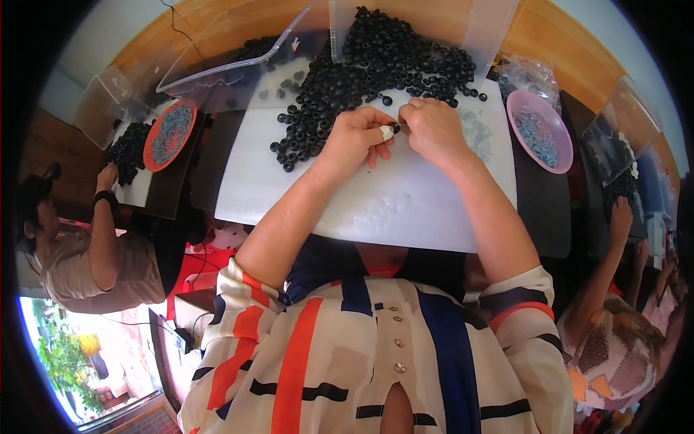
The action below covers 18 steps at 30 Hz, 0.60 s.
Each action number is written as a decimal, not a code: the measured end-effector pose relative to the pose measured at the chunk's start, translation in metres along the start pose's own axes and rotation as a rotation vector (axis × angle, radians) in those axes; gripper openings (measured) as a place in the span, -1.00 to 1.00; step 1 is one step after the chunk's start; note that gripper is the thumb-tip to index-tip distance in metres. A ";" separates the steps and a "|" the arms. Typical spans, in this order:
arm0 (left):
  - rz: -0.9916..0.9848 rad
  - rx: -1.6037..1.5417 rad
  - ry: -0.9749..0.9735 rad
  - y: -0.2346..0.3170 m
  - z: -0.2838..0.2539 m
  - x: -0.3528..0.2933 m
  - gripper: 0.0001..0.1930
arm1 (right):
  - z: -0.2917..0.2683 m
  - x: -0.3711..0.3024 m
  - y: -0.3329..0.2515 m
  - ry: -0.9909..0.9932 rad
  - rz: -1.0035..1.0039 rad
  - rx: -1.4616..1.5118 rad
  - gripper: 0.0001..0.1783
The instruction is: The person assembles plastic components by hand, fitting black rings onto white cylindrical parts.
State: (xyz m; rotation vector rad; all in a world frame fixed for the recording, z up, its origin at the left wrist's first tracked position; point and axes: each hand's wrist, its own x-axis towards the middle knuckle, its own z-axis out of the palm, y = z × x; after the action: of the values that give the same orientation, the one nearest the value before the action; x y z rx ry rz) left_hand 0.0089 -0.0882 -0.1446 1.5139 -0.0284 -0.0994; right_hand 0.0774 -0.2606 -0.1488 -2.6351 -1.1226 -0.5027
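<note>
My left hand [354,137] pinches a small round black piece [394,126] between thumb and fingers. A white wrap [387,133] covers one of its fingertips. Close beside it, my right hand [436,132] has its fingers pressed together at the black piece; what they hold, if anything, is hidden. Both hands are over a white foam sheet [325,199]. Beyond them spreads a heap of black ring-like pieces [318,94] with holes. To the right of my right hand lie scattered small pale translucent bits [473,134].
A clear plastic bin [499,29] stands behind the heap, another clear bin [217,90] at the left. A pink bowl [564,155] of small bluish bits sits right; an orange bowl [153,155] sits left. Co-workers [108,253] work at both sides. A crumpled plastic bag [531,76] lies behind the pink bowl.
</note>
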 end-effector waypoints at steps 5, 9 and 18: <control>-0.002 0.001 0.027 0.000 -0.001 -0.001 -0.82 | -0.010 0.003 0.001 0.098 0.260 0.601 -0.95; -0.001 -0.026 0.036 -0.001 -0.001 0.000 -0.81 | -0.009 0.005 0.004 0.028 0.357 0.946 -0.91; -0.001 -0.114 0.045 -0.001 -0.003 0.001 -0.82 | -0.006 0.005 -0.004 0.062 0.323 1.171 -0.86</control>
State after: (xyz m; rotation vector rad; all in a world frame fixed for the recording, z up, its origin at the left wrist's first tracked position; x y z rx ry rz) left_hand 0.0099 -0.0851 -0.1455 1.4016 0.0144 -0.0667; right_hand 0.0762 -0.2567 -0.1412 -1.6682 -0.6170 0.1410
